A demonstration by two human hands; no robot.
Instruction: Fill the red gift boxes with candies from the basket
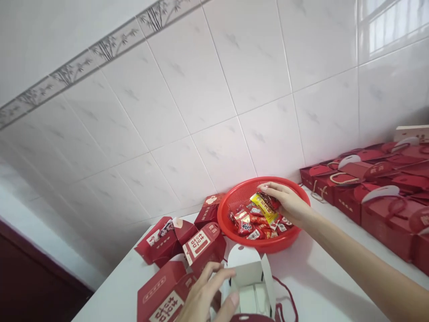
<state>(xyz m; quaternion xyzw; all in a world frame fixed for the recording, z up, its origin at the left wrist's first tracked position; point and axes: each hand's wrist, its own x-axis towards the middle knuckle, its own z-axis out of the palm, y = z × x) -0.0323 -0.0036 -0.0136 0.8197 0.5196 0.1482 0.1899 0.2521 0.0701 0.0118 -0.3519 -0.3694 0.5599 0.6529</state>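
Note:
My right hand (288,203) is over the red plastic basket (283,243), its fingers closed on a yellow candy packet (264,206) and a dark red packet beside it. Below them in the basket lie several red-wrapped candies (246,222). At the bottom centre stands a small box (250,273) with raised flaps and a white inside, with pale pieces at its bottom. My left hand (211,293) rests at that box's left side, fingers apart and bent, the fingertips by its flap. A dark red cord (290,297) lies to the box's right.
Several red boxes with printed labels (197,246) stand left of the basket on the white table (321,273). Rows of red boxes with cord handles (382,210) fill the right side. A tiled wall (214,89) rises behind the table.

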